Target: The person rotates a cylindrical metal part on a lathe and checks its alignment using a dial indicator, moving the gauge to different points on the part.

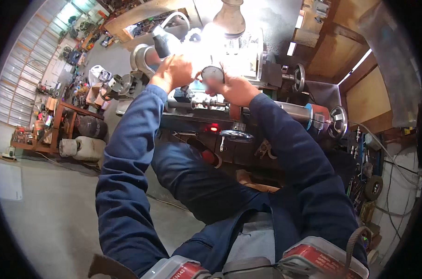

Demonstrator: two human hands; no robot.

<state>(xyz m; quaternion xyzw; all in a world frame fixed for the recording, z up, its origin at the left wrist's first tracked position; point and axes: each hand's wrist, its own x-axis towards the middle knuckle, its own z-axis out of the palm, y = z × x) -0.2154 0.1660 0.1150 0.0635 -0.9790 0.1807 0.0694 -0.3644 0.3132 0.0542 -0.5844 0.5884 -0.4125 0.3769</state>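
A round dial gauge [213, 74] with a white face and dark rim is held up over the bed of a metalworking machine [285, 109]. My right hand [239, 89] grips it from the right, fingers curled at its lower edge. At the gauge's left side is my left hand [177, 70], closed, its fingertips washed out by strong glare, so what they hold cannot be made out. A dark lamp head [164, 42] on a pale curved neck stands just beyond my left hand. Below the gauge runs a horizontal metal shaft [197, 105].
Handwheels sit at the machine's front [237, 136], right end [338, 122] and back right [299, 78]. A small red light [214, 127] glows on its front. On the left, a gas cylinder [87, 149] lies near a rusty shelf [57, 123]. Tools hang along the right wall.
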